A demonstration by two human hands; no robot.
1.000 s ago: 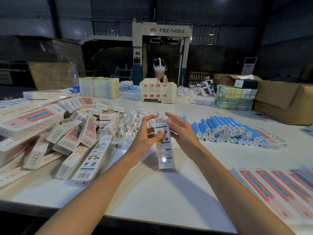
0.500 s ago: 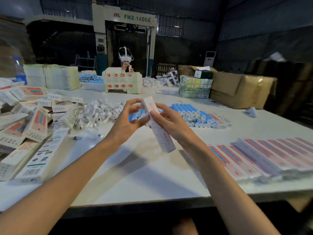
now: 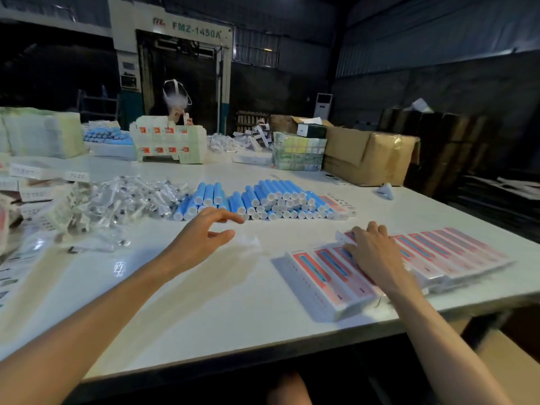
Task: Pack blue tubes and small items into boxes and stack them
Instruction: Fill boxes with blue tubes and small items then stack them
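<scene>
Though in a dim warehouse point(image 3: 438, 39), a glossy white table point(image 3: 204, 302), blue tubes point(image 3: 277, 197)

White table loaded with packing stock

The white table point(image 3: 222, 302) carries a pile of blue tubes point(image 3: 263, 200) near its middle, caps toward the camera, with a flat box point(image 3: 339, 203) touching the pile's right side. Just left of the tubes is a heap of clear packets point(image 3: 131, 200), and beyond that, at the left edge, loose white boxes point(image 3: 32, 182). Along the near right edge lies a row of red-and-blue boxes point(image 3: 438, 252), side by side and overlapping. At the far side stand stacked sheets point(image 3: 43, 133), a block of red-marked cartons point(image 3: 169, 144), a bundle of coloured packs point(image 3: 298, 154) and a brown cardboard box point(image 3: 368, 156).
</scene>
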